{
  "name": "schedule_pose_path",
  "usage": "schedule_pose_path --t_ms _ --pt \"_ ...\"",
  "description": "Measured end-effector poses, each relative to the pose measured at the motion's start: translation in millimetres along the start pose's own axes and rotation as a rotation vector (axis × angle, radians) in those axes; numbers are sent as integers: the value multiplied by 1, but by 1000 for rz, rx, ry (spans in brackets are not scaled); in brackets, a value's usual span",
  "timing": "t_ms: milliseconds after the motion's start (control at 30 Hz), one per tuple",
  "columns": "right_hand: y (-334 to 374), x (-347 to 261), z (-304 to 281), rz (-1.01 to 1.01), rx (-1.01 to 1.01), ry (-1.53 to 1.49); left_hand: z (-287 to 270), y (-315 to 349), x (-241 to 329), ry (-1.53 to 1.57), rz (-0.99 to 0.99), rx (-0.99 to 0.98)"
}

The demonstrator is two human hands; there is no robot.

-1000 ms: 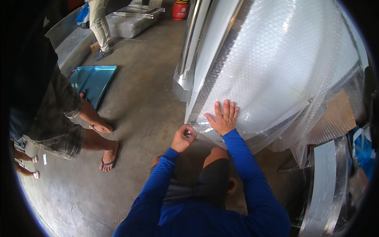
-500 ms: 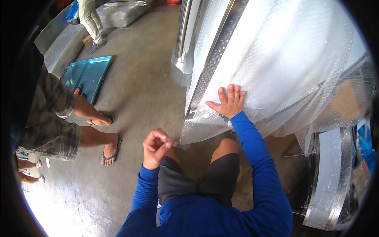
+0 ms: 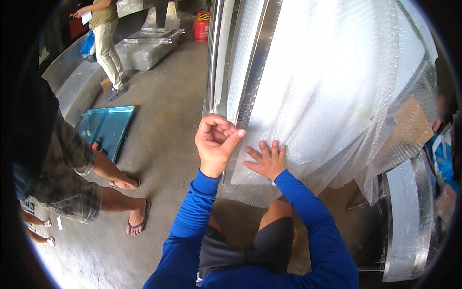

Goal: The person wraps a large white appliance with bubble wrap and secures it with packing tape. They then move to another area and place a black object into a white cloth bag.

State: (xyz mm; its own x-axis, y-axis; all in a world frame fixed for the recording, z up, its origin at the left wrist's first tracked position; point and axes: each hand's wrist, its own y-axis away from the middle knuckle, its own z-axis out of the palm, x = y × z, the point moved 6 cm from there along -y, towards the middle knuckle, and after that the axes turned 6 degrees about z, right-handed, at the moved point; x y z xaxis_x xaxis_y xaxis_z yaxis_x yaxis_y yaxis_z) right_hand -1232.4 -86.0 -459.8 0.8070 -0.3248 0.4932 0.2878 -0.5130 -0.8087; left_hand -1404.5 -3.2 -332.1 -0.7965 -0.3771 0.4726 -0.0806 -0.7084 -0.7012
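**Left hand lifting clear while the right keeps the bubble wrap pinned**

Rising from down near the knee half a second ago, the left hand (image 3: pixel 216 143) is now hanging at the edge of the wrapped panel, higher than it was and closer to the steel. Its fingers are curling loosely together toward the palm, the thumb standing out to the side; whether anything thin is pinched inside the curl I cannot tell. The right hand (image 3: pixel 267 161) is staying where it was, pressing flat with fingers spread apart on the bubble wrap (image 3: pixel 337 106).

Judging by this, the step in hand is fixing the wrap's lower edge against the panel: one palm is anchoring the sheet while the other is coming in to work the free edge. A next move would call for the flat hand holding its pressure so the film does not slide, and for the curled fingers meeting the edge just beside the right hand's fingertips.

That wrap is clear, dimpled and slack, draping in soft folds over a tall stainless steel panel (image 3: pixel 250 62) whose polished, ribbed edge is showing bare on the left. Its loose hem is sagging toward the rough concrete floor (image 3: pixel 163 130) above the person's knees. A teal tray (image 3: pixel 108 126) is lying well apart on the floor, near a bystander's sandalled feet (image 3: pixel 130 202).
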Motion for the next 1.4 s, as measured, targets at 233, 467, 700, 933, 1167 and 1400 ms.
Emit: schedule_pose_path --t_ms 233,467,700,933,1167,1400 --pt "-4 0 -2 6 31 -45 6 -1 -11 -190 89 146" --pt "-3 1 -4 7 37 -50 14 -5 -6 -640 216 218" --pt "-4 2 -5 2 50 -52 18 -2 -8 -647 165 370" --pt "-4 3 -5 -13 44 -75 -3 -14 -22 -511 104 303" --pt "-2 4 -3 -21 36 -71 -8 -29 -45 -412 -50 249" --pt "-3 2 1 -19 34 -79 -27 -49 -77 -299 -58 168"
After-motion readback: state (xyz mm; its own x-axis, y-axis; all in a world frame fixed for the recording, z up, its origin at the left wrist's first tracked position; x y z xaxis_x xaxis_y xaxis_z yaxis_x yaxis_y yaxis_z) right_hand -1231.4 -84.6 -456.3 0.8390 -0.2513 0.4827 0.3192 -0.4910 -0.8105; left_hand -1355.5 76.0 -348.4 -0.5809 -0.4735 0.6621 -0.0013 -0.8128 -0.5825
